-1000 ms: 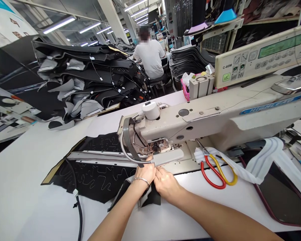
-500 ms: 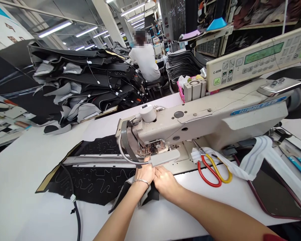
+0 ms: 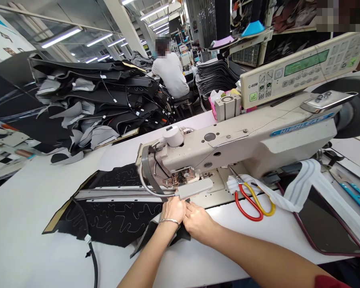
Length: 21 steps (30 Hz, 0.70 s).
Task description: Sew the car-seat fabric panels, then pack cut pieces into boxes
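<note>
Here's the squiggle-lined black fabric panel [image 3: 117, 218], spread over the worktop [image 3: 33, 208] and under the sewing machine [image 3: 228, 140], likely light and floppy, best held at its bunched near side, where the right hand [image 3: 198, 222] pinches, while the left hand [image 3: 173, 210], fingertips hidden, has a grip I can't tell.

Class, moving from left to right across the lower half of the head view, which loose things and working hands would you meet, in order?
Black cable → left hand → right hand → red-and-yellow-handled scissors → blue-handled tool.
</note>
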Motion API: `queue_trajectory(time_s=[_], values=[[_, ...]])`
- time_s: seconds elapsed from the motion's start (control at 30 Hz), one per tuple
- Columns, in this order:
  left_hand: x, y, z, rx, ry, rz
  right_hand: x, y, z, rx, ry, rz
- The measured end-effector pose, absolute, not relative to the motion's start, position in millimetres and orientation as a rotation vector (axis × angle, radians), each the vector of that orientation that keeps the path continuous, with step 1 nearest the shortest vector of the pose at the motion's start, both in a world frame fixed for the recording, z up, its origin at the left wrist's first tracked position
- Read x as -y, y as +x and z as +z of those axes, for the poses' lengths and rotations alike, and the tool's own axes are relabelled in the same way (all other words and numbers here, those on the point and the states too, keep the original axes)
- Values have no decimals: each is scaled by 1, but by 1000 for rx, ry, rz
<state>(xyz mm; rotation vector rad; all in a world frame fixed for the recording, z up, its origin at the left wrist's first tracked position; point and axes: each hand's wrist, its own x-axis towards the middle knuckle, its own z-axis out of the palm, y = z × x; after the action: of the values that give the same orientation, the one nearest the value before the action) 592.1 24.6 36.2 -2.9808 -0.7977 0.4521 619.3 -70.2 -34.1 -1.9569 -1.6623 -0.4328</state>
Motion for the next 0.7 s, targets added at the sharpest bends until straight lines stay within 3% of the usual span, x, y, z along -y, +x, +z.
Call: queue_trajectory(time_s=[0.7], values=[[-24,598,36,789,-2909,472,67,617,-37,1635,-1952,-446]])
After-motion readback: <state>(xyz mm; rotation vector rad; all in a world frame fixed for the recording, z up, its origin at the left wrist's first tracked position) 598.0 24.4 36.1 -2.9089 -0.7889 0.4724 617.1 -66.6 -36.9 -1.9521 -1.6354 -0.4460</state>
